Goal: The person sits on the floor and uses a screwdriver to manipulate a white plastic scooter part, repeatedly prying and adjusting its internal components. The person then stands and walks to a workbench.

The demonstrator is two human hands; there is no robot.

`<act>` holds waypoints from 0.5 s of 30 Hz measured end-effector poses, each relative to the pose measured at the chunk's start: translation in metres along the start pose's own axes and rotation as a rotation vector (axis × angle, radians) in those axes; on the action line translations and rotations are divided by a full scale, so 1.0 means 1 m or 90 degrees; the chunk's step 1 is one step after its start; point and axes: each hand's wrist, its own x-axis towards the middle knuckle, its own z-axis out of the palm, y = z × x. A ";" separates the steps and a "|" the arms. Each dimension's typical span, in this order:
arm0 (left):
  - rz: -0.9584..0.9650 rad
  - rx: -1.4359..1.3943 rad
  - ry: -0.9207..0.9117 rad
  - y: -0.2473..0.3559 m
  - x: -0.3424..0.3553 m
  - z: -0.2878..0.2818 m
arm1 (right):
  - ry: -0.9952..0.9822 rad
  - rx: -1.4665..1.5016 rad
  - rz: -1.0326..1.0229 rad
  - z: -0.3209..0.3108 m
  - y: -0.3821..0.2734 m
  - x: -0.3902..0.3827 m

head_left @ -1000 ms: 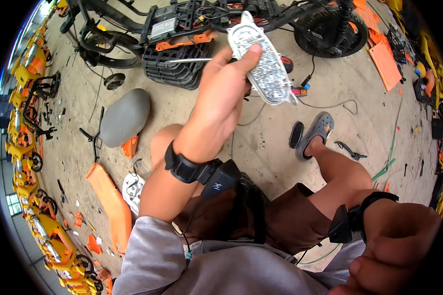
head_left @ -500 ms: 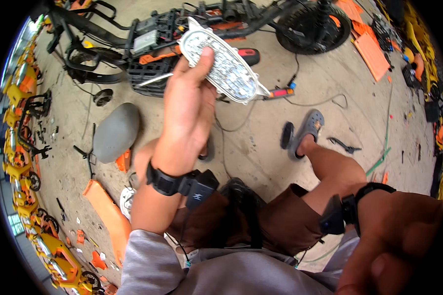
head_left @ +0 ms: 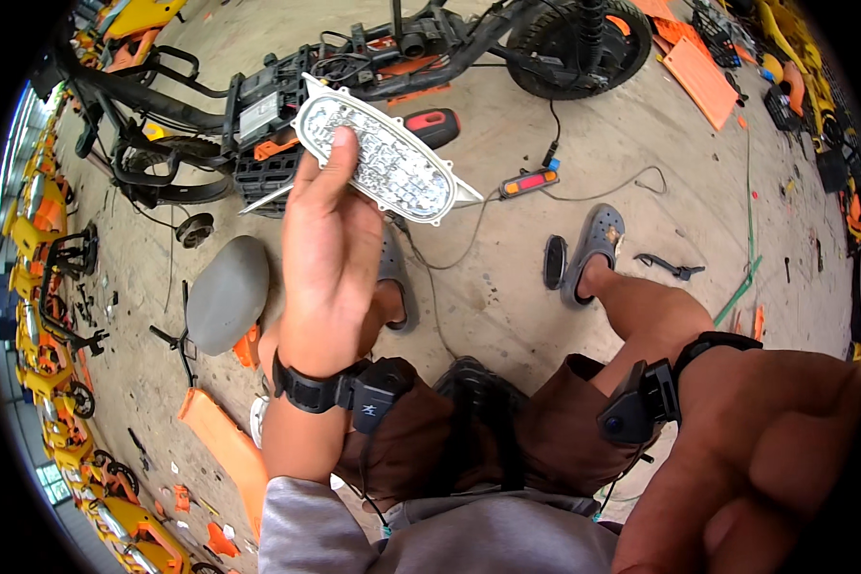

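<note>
My left hand (head_left: pixel 330 230) holds up an oval vehicle part (head_left: pixel 383 158) with a shiny silver face and a white rim with small lugs. My thumb presses on its face; the other fingers are behind it, mostly hidden. White pointed ends stick out beyond the part at both sides. At the lower right, my right hand (head_left: pixel 756 469) is close up and dark, its fingers curled in. Whatever it may hold is hidden. Beyond the part lies a stripped two-wheeler frame (head_left: pixel 354 72) with black tubes and exposed wiring.
A red-and-black tool (head_left: pixel 432 126) and an orange-lit lamp (head_left: pixel 529 181) on a cable lie on the floor. To the left are a grey seat (head_left: pixel 228 295) and an orange panel (head_left: pixel 225 445). Another orange panel (head_left: pixel 700 84) lies far right. Yellow two-wheelers (head_left: pixel 115 507) line the left side.
My left hand has shifted left and a little lower with the oval part, while the whole view has also moved somewhat. My right hand stays curled at the lower right.
</note>
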 end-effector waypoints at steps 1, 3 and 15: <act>0.001 -0.007 0.008 0.001 -0.001 -0.001 | 0.003 0.001 -0.002 0.002 0.001 0.000; -0.012 -0.015 0.003 -0.005 -0.001 0.000 | 0.007 -0.015 -0.002 -0.003 0.002 0.001; -0.025 -0.004 0.010 -0.007 -0.005 0.006 | 0.027 -0.028 -0.035 -0.003 0.007 -0.006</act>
